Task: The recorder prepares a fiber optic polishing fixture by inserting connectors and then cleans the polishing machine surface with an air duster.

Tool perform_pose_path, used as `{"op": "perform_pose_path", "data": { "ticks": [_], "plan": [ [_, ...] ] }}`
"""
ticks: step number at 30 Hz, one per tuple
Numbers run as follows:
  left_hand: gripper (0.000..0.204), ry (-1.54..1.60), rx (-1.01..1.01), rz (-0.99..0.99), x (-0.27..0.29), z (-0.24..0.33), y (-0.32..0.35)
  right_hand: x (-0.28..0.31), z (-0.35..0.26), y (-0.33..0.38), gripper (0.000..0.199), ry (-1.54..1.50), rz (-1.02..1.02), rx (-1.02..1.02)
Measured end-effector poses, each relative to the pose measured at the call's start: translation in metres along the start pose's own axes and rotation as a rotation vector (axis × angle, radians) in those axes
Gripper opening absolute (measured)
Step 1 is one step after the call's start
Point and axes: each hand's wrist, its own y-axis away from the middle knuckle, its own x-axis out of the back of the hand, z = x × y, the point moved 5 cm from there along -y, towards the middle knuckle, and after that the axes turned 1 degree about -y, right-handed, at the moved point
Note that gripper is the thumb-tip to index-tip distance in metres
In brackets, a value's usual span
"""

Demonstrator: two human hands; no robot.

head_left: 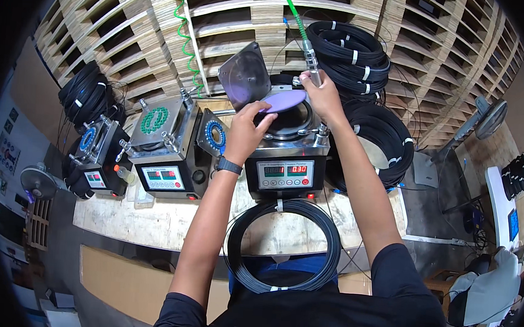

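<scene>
My left hand [247, 131] pinches a thin purple round disc [284, 100] and holds it flat over the round well of a grey benchtop machine [287, 147] whose hinged lid [244, 75] stands up. My right hand [321, 92] grips a metal air nozzle [312, 60] on a green coiled hose [294, 12], right above the machine's back rim. A black wristwatch [229, 165] is on my left wrist.
Two similar machines [167, 143] [97, 153] stand to the left on the worn wooden bench [168, 221]. Black cable coils [281, 245] hang at the bench front, sit right of the machine [383, 141] and on pallets behind [350, 49]. Fans [37, 183] [490, 117] stand at both sides.
</scene>
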Motion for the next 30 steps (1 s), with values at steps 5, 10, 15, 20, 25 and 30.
{"op": "perform_pose_path", "data": {
  "ticks": [5, 10, 15, 20, 25, 30],
  "plan": [
    [0.022, -0.003, 0.156, 0.044, -0.003, -0.011, 0.008, 0.016, -0.038, 0.021, 0.018, -0.247, -0.288, -0.185],
    [0.020, 0.020, 0.130, 0.102, -0.003, -0.017, 0.008, 0.030, -0.081, 0.034, 0.021, -0.246, -0.552, -0.312],
    [0.023, -0.043, 0.090, 0.171, -0.002, -0.012, 0.009, 0.019, -0.074, 0.031, 0.021, -0.208, -0.627, -0.220],
    [0.025, -0.104, 0.202, 0.147, 0.000, -0.008, 0.009, 0.009, -0.064, 0.031, 0.016, -0.292, -0.639, -0.283],
    [0.026, -0.088, 0.146, 0.189, 0.000, -0.007, 0.011, 0.008, -0.051, 0.016, 0.012, -0.142, -0.390, -0.166],
    [0.025, -0.103, 0.271, 0.128, 0.003, -0.004, 0.009, 0.004, -0.074, 0.039, 0.014, -0.722, -0.711, -0.392]
  ]
}}
